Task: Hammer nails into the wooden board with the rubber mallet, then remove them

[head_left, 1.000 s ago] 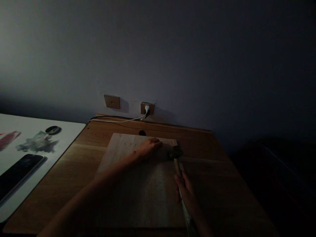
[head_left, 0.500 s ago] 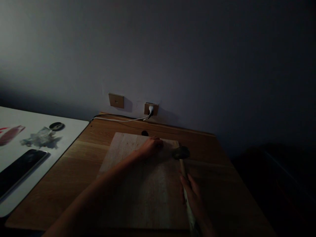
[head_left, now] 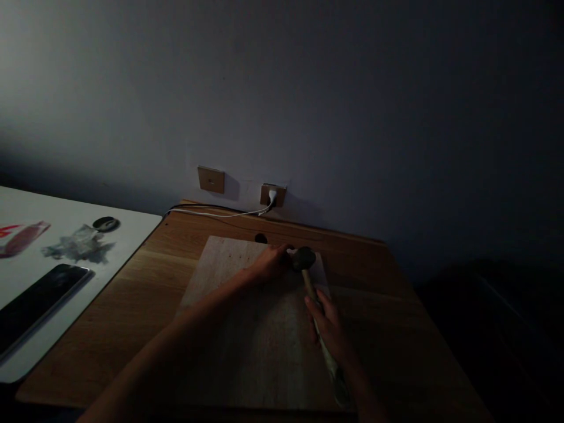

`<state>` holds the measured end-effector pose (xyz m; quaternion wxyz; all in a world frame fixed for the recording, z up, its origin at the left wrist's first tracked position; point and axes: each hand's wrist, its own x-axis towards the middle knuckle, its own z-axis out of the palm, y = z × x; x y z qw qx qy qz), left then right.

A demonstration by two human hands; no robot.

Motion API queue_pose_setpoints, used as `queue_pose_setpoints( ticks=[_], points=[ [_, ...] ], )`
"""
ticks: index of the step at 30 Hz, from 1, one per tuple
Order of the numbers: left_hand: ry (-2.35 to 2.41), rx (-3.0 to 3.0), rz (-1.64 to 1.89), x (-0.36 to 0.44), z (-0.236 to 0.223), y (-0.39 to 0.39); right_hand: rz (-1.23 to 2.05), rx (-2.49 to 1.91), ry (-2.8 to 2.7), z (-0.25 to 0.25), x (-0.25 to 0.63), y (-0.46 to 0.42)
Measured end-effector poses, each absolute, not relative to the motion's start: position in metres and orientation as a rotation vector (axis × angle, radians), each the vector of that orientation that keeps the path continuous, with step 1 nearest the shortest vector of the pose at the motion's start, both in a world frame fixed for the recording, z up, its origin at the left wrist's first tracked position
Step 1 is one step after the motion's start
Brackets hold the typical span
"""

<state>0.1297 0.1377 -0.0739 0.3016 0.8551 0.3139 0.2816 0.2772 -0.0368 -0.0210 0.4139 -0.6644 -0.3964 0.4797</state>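
Observation:
My right hand (head_left: 325,320) is wrapped round the pale handle of a hammer (head_left: 316,311), whose stubby dark head is above the far right part of a wooden board (head_left: 259,346). Close to the left of that head, my left hand (head_left: 274,261) is closed at the board's far edge, thumb and fingers pressed together. Whatever it may pinch is hidden by the dim light. Small dark dots, perhaps nails or holes, show in the board left of this hand. The board lies flat.
The board rests on a wooden table (head_left: 145,305) against the wall. Cables (head_left: 211,214) run along its back to a socket (head_left: 273,195). On a white table (head_left: 136,229) at left are a phone (head_left: 39,305), a crumpled clear wrapper (head_left: 81,244), a small round dish (head_left: 106,224) and a red-marked packet (head_left: 26,238).
The hammer has moved left in my right hand, bringing its head from the board's right edge to beside my left hand. My left hand has stayed almost in place.

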Motion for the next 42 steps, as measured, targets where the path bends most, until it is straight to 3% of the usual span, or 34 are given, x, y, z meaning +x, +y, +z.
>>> queue_pose_setpoints(
  ticks=[5,13,19,26,35,42],
  points=[
    [0.776,2.370,0.651,0.110,-0.044,0.132,1.194,-1.710,-0.917,-0.022,0.282,-0.055],
    [0.554,2.860,0.145,0.093,-0.017,0.086,1.135,-1.821,-0.686,-0.057,0.289,-0.089],
    [0.558,2.730,0.253,0.099,-0.020,0.090,1.165,-1.793,-0.699,-0.065,0.289,-0.091],
    [0.866,2.266,0.695,0.096,-0.041,0.131,1.076,-1.802,-0.754,-0.062,0.288,-0.092],
    [0.982,2.358,0.688,0.096,-0.060,0.131,1.215,-1.790,-0.742,-0.066,0.290,-0.093],
    [0.908,2.477,0.727,0.095,-0.063,0.130,1.081,-1.805,-0.764,-0.061,0.287,-0.092]
  ],
)
